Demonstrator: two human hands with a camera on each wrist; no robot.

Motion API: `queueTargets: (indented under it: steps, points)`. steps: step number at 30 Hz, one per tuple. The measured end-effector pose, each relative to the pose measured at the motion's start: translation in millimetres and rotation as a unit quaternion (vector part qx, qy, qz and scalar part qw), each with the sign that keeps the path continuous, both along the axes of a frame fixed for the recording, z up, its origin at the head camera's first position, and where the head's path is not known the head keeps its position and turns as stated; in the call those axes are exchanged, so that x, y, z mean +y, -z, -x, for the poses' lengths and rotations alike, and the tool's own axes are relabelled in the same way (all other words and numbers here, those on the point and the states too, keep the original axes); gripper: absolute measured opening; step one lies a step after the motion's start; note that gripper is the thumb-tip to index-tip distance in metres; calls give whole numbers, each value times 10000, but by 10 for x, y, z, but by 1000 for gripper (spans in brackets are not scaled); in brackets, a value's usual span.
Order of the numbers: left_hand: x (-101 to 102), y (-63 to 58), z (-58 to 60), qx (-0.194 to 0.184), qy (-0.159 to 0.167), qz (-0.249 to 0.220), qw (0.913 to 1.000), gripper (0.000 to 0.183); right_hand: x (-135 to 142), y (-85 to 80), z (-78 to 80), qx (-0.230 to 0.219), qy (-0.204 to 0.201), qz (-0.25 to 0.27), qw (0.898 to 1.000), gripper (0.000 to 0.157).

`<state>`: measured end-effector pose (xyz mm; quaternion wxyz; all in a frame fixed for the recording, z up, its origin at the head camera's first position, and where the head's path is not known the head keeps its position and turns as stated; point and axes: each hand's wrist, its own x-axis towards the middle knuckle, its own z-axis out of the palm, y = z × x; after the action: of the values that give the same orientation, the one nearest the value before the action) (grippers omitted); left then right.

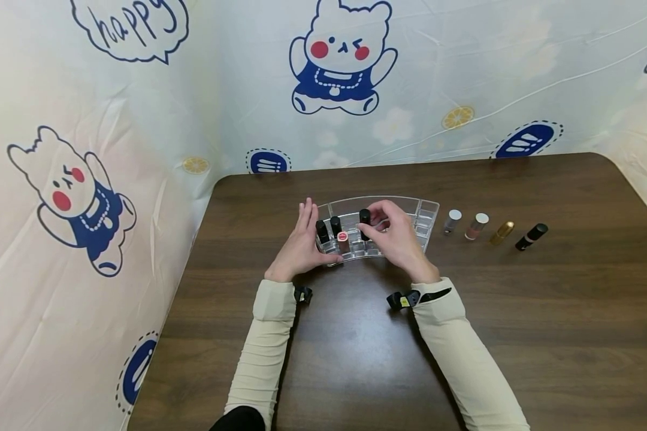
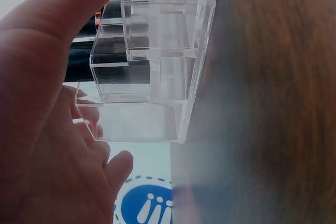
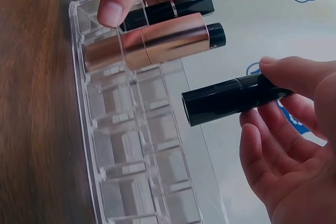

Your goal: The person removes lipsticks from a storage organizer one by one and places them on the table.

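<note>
In the head view, a clear, curved, tiered lipstick organizer [image 1: 425, 222] stands on the table. My left hand [image 1: 300, 248] rests against its left end, thumb at the front edge and fingers extended along the side. My right hand [image 1: 396, 236] pinches a black lipstick tube [image 3: 226, 97] between thumb and fingers, tilted above the compartments in the right wrist view. A rose-gold lipstick [image 3: 170, 40] sits in a front slot by my left thumb. Behind it stand two black lipsticks [image 1: 322, 231] near the left end.
Right of the organizer, a row of tubes stands on the brown table [image 1: 345, 359]: a silver-capped clear one [image 1: 452, 220], a silver-capped pinkish one [image 1: 477, 226], a gold one [image 1: 502, 232] and a black one [image 1: 531, 236]. A printed curtain [image 1: 237, 90] hangs behind and left.
</note>
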<state>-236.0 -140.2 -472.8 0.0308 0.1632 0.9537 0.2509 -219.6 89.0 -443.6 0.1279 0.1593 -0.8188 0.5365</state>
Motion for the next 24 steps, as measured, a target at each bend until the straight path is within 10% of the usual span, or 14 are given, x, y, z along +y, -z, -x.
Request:
queueTargets:
  steps: [24]
  points:
    - [-4, 9, 5, -6, 8, -2, 10000, 131, 231, -31, -120, 36, 236, -56, 9997, 28]
